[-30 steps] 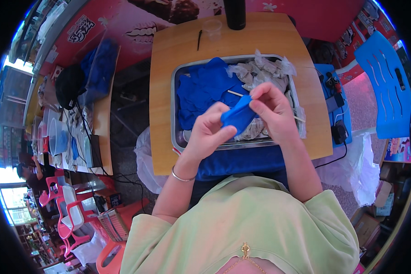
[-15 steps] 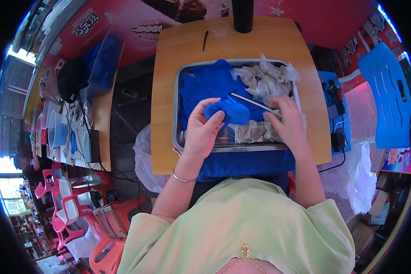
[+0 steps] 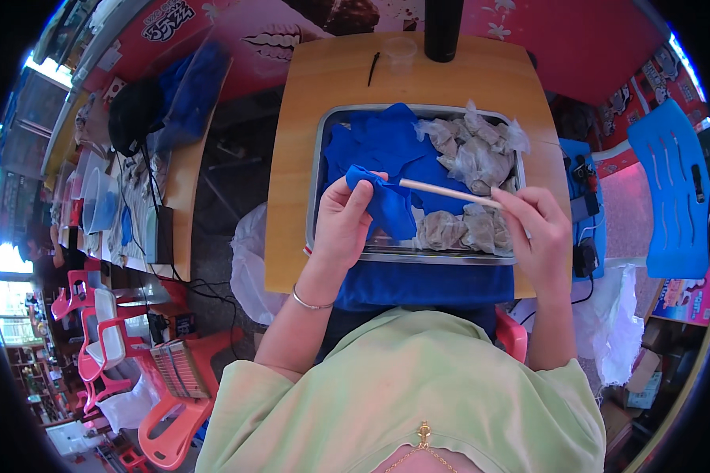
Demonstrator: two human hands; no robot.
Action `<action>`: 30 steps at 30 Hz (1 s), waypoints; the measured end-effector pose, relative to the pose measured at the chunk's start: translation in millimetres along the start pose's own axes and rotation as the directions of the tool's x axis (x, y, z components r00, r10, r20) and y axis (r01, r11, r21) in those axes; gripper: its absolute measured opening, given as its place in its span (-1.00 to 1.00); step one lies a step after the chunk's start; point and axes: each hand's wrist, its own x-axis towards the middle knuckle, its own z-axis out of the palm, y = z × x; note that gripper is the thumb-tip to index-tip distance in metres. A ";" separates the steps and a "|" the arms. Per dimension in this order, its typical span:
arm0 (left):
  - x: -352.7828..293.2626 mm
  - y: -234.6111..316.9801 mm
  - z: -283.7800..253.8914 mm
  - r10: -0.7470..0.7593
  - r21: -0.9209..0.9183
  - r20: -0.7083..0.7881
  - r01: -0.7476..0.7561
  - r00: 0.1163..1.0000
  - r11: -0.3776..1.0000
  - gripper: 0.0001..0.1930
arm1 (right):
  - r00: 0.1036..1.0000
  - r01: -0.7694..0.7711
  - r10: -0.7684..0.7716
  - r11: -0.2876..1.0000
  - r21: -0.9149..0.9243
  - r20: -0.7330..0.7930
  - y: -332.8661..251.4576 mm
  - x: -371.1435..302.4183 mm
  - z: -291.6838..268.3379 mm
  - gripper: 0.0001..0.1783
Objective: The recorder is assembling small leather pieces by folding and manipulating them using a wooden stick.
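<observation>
Against a pinkish-red wall point(image 3: 584, 47), a wooden table point(image 3: 292, 205) carries a metal tray point(image 3: 319, 165), with a black cylinder point(image 3: 442, 31) and a clear cup point(image 3: 401, 52) near its far edge. In the tray, soft blue pieces point(image 3: 383, 138) lie toward the left and plastic-wrapped beige bundles point(image 3: 481, 162) toward the right, while above them the left hand point(image 3: 343, 221) pinches a limp blue piece point(image 3: 392, 213) between thumb and fingers. The right hand point(image 3: 546, 236) grasps one end of a pale stick point(image 3: 450, 192), whose other end points left, just beside the limp blue piece, though whether they touch I cannot tell
</observation>
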 end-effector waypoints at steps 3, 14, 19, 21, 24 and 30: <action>-0.1 2.2 3.4 0.003 0.020 0.051 -0.004 0.999 1.000 -0.85 | 0.996 0.079 -0.077 0.996 -0.039 0.041 -4.8 1.6 -6.6 -0.68; -0.2 14.5 27.9 -0.175 0.130 0.091 0.163 0.980 0.978 -0.82 | 0.949 0.315 -0.311 0.925 -0.214 0.055 -15.8 12.2 3.1 -0.57; 5.0 29.1 32.0 -0.326 0.221 0.107 0.298 0.939 0.929 -0.77 | 0.912 0.401 -0.372 0.898 -0.182 0.173 -19.4 12.8 -5.0 -0.67; 8.5 30.9 31.1 -0.408 0.286 0.120 0.362 0.905 0.887 -0.77 | 0.882 0.457 -0.421 0.873 -0.167 0.212 -19.8 12.9 -6.5 -0.67; 9.6 28.9 29.6 -0.464 0.243 0.175 0.419 0.868 0.875 -0.75 | 0.867 0.465 -0.438 0.883 -0.069 0.237 -12.7 14.9 -7.5 -0.67; 8.4 25.9 35.0 -0.416 0.201 0.124 0.388 0.901 0.900 -0.74 | 0.934 0.352 -0.341 0.931 -0.102 0.110 -6.4 15.7 -4.2 -0.67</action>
